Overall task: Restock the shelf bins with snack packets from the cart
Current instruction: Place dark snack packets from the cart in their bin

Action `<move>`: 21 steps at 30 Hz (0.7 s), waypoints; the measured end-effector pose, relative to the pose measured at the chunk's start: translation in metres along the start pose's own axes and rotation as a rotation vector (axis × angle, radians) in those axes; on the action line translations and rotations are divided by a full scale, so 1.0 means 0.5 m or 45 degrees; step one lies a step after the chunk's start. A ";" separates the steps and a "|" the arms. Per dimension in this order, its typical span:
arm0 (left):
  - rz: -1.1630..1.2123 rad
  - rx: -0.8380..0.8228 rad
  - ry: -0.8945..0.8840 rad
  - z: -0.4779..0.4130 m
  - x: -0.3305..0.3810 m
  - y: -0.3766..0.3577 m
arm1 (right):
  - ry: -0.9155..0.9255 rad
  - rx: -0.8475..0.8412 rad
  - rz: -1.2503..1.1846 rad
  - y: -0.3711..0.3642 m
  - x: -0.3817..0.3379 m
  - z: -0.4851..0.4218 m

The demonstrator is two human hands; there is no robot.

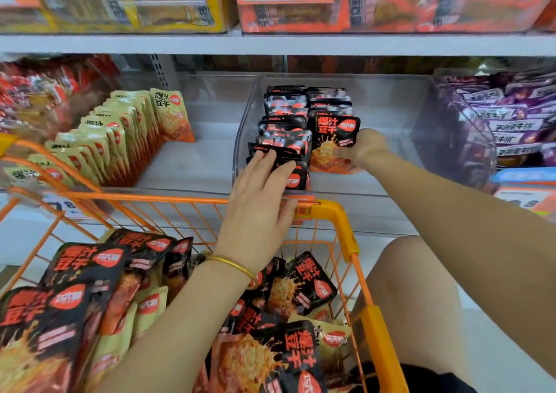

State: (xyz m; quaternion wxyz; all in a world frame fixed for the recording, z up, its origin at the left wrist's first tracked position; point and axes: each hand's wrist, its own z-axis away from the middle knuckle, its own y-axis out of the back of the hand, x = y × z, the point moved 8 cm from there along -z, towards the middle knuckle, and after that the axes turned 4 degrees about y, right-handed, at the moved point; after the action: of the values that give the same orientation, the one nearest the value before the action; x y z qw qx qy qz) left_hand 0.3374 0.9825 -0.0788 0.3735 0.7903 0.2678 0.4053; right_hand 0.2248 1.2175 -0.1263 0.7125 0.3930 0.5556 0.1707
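The cart point(337, 212) sits closest, pulled up against the shelf point(270, 44) and heaped with black packets point(84, 272) lying loose, a few beige ones mixed in. On the shelf stands the clear bin point(391, 121), where black packets are filed upright in two rows point(282, 127). The right side of the bin looks bare. A bin of beige packs point(120, 133) is to its left and purple packs point(511, 121) to its right.

The step in hand looks like seating one packet point(331, 142) at the front of the right row. The right hand point(365, 148) grips it by the right edge, fingers curled round it, print facing out and upright. The left hand point(258, 200) lies flat with straight fingers on the front of the left row, holding nothing, apparently pressing that row back.

To do it well, I would:
- push the packet back until it touches the one behind it, bottom edge on the bin floor;
- hold the left palm on its row so it does not slump forward;
- let go only once the packet stands by itself;
- take black packets only from the cart, leaving beige ones for the other bin;
- start a third row on the bare side once these reach the front.
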 end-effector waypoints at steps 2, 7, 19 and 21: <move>0.008 -0.003 0.008 -0.001 -0.001 -0.001 | -0.003 0.036 0.039 -0.003 -0.006 -0.006; -0.001 -0.001 -0.004 -0.001 -0.002 -0.002 | -0.072 0.089 -0.064 -0.008 -0.001 -0.002; 0.109 -0.016 0.068 0.000 0.021 0.090 | 0.409 0.159 0.111 0.109 -0.149 0.176; 0.080 -0.166 0.128 0.012 0.008 0.078 | 0.573 -0.127 0.091 0.086 -0.203 0.276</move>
State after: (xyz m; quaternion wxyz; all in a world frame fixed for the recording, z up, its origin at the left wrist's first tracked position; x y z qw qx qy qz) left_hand 0.3492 0.9605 -0.0477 0.3972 0.7510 0.2344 0.4726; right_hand 0.3279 1.1247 -0.0168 0.5828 0.3288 0.6771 0.3062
